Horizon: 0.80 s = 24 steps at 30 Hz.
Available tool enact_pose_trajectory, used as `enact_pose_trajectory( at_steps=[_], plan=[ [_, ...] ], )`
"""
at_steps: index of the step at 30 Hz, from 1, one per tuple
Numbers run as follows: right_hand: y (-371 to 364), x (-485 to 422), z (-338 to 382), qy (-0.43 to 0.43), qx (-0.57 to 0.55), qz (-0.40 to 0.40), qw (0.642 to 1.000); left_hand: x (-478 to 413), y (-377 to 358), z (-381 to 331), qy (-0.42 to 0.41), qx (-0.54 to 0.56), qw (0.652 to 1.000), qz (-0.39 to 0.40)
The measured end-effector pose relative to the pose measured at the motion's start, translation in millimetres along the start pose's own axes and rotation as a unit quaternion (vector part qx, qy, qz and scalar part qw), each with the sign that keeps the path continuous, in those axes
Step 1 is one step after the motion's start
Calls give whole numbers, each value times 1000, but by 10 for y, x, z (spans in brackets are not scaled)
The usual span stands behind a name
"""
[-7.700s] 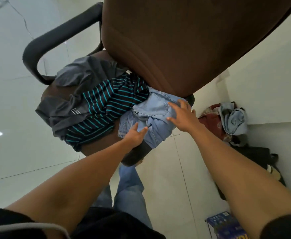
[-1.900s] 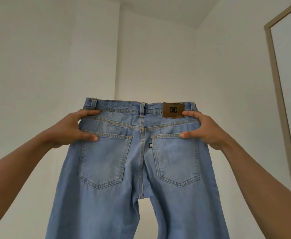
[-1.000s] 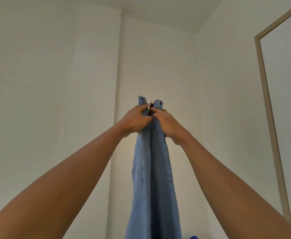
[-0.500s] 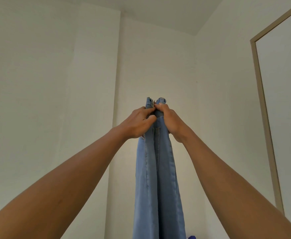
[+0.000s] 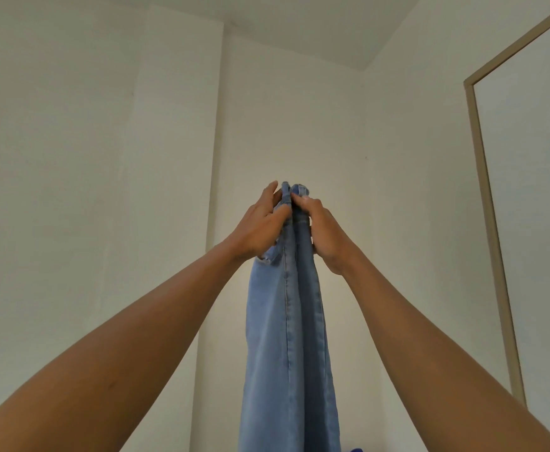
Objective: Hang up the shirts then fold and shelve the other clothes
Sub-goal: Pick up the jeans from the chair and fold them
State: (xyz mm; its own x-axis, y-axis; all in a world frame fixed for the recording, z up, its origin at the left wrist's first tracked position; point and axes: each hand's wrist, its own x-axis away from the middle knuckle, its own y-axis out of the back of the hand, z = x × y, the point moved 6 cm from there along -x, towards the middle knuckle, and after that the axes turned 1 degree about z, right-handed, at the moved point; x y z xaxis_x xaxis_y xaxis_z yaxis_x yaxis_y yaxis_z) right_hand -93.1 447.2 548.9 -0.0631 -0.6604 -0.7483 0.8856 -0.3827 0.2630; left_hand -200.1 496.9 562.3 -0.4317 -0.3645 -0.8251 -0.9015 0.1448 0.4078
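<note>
A pair of light blue jeans (image 5: 286,321) was held high before the corner of the pale walls, doubled lengthwise so that one leg lay against the other, and the legs hung straight down out of the bottom of the view. The waistband was pinched at the top between two hands set close together. It was gripped from the left by the left hand (image 5: 260,230), thumb on the near side and fingers reaching up the far side. From the right it was clasped by the right hand (image 5: 324,233), thumb pressed on top, the other fingers hidden behind the cloth. The height was judged to let the legs hang free and line up seam to seam, ready for folding. A tan frame (image 5: 489,223) was seen on the right wall, well apart.
</note>
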Motion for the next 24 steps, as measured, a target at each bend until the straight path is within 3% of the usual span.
enact_pose_trajectory(
  at_steps=[6,13,19,24],
  plan=[
    [-86,11,-93,10,-40,9,999,-56,22,37,4,-39,999,-20],
    [-102,2,-118,7,-34,-5,999,-69,156,247,-10,-7,989,-146],
    [-108,4,-148,36,-22,-24,999,-34,65,255,-31,25,995,-95],
    [-48,-11,-226,70,-18,-48,996,-58,-71,276,-54,-10,998,-24]
  ],
)
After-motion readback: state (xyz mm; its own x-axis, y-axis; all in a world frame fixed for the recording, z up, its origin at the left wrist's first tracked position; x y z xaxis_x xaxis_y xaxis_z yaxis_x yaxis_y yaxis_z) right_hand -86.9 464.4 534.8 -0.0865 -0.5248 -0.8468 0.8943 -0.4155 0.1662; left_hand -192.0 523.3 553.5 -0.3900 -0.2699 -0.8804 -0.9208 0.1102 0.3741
